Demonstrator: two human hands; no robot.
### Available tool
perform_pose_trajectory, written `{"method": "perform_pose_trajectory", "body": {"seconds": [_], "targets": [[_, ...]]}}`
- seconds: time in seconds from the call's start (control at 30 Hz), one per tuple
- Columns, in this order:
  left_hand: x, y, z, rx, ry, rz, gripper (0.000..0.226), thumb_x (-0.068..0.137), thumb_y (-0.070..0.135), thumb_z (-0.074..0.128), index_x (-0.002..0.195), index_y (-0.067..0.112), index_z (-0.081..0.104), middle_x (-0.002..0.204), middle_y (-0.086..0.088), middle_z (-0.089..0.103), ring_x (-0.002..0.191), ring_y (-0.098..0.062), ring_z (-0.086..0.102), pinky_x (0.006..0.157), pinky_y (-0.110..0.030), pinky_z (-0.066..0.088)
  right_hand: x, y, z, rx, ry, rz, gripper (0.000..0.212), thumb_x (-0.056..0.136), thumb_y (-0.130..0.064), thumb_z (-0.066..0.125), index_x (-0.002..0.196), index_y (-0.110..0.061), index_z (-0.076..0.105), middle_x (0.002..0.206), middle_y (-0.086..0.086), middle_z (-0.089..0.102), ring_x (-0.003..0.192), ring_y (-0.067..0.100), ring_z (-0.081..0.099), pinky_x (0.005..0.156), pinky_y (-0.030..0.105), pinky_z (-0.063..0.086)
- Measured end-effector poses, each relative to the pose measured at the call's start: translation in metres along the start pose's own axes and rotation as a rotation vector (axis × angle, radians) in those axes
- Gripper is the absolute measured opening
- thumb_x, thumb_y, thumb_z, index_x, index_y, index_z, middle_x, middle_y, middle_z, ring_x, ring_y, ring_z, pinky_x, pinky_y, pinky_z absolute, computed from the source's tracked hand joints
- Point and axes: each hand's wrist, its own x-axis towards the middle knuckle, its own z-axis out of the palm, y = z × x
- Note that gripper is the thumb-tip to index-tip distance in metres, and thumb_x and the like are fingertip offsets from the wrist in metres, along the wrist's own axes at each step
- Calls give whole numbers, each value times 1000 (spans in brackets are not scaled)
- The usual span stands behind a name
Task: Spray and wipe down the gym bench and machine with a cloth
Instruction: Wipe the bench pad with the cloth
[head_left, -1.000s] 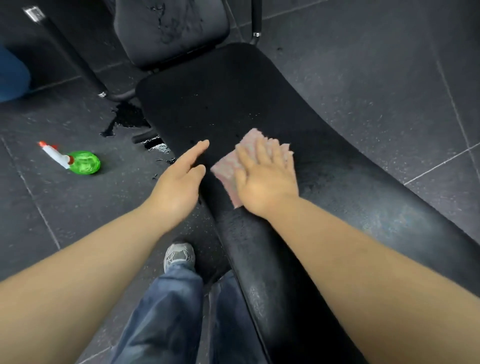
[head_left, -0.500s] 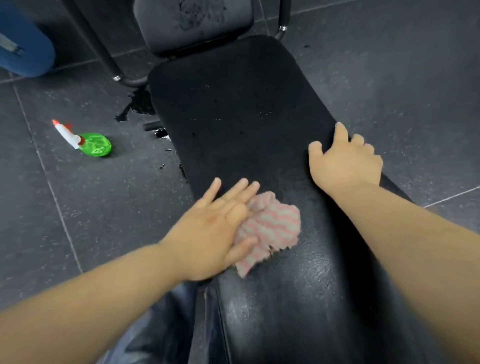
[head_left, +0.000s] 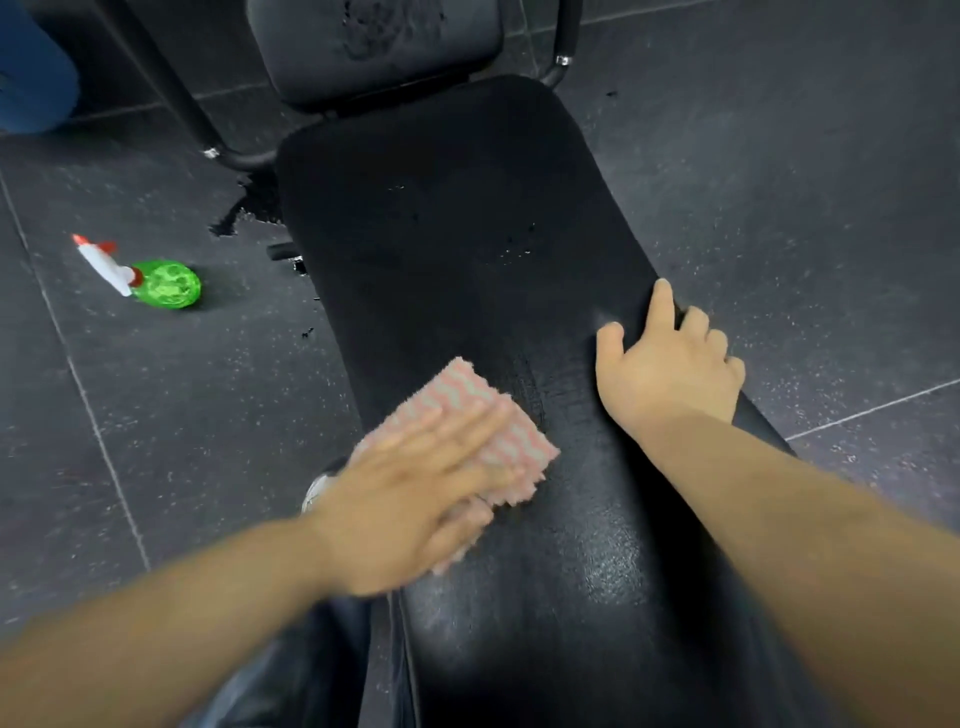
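Observation:
A long black padded gym bench (head_left: 467, 249) runs from the bottom of the view toward the top, wet and shiny near me. A pink and white striped cloth (head_left: 470, 402) lies on its left side. My left hand (head_left: 410, 499) presses flat on the cloth, fingers straight, blurred by motion. My right hand (head_left: 667, 369) rests on the bench's right edge, thumb on top and fingers curled over the side. A green spray bottle (head_left: 161, 283) with a white and red nozzle lies on the floor to the left.
A second black pad (head_left: 374, 41) with dark wet marks stands at the bench's far end, between black metal frame tubes (head_left: 171, 88). A dark puddle (head_left: 244, 213) spreads on the grey tiled floor beside the bench. My jeans and shoe (head_left: 317, 491) show below. A blue object (head_left: 31, 78) sits top left.
The cloth passed from under my right hand to under my left hand. My right hand moved to the bench's right edge. My left hand has slid the cloth slightly along the bench's left side.

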Motion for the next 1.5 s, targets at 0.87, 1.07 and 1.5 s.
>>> {"method": "perform_pose_trajectory", "body": {"seconds": [0.87, 1.07, 1.5], "targets": [[187, -86, -59, -866, 281, -1014, 28, 84, 41, 48, 67, 22, 60, 54, -12, 60, 47, -27, 59, 57, -39, 47, 4, 2, -3, 36, -37, 1, 68, 98, -50, 23, 157, -23, 6, 150, 14, 32, 125, 33, 37, 101, 47, 29], [94, 0, -31, -711, -167, -274, 52, 107, 13, 33, 138, 54, 34, 151, 33, 29, 141, 13, 18, 121, -22, 5, 3, 4, -2, 81, -28, -19, 64, 100, -47, 24, 157, -22, 8, 145, 14, 36, 122, 32, 38, 98, 46, 30], [186, -116, -46, -234, 122, -477, 32, 102, 23, 39, 129, 14, 53, 103, -5, 62, 102, -22, 63, 95, -42, 46, 0, 2, -4, 162, 55, 20, 57, 100, -47, 17, 155, -31, 22, 164, 1, 17, 150, 22, 12, 119, 45, 11]]}}
